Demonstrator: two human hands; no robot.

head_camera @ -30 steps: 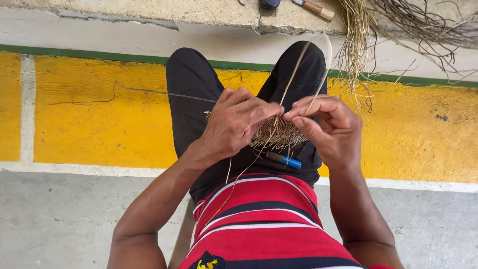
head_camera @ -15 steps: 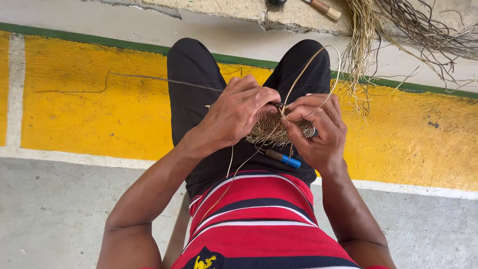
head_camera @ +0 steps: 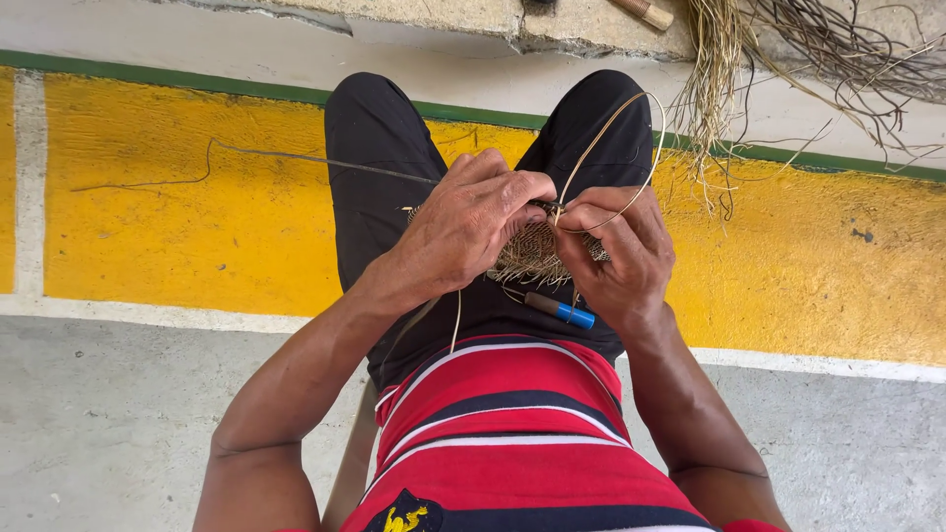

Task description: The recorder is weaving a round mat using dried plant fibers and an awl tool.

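On lap | hands pinch coarse woven fibre piece | thin looping strand

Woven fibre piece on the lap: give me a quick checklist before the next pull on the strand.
1. Left hand grips the woven piece: ok, it covers the piece's left side.
2. Right hand holds the piece's right edge: ok.
3. Working strand free of snags: ok, it loops clear above the right hand.
4. Strand end threaded into the weave: cannot tell, fingers hide it.
5. Blue-tipped tool within reach: ok, lying on the lap under the piece.
6. Spare fibre bundle near: ok, on the ledge ahead to the right.
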